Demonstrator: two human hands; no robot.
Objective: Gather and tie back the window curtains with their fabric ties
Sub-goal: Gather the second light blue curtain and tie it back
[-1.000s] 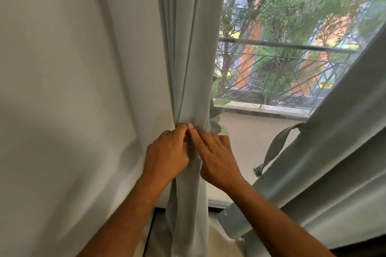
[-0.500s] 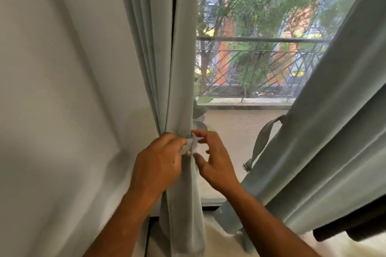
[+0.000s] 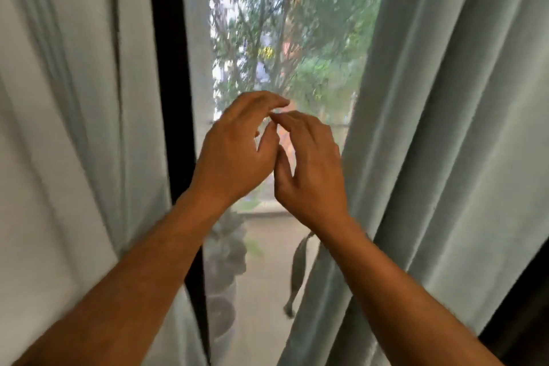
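Head view: both hands sit mid-frame before the glass, left hand (image 3: 234, 154) and right hand (image 3: 312, 169) with fingers loosely spread, grasping nothing, fingertips nearly meeting; soft pale grey-green curtain (image 3: 451, 128) hangs in heavy folds at right, its narrow fabric tie (image 3: 298, 270) dangling limp at lower centre; left curtain (image 3: 74, 98) fills the left; black frame (image 3: 169, 68) between; blurred trees outside.
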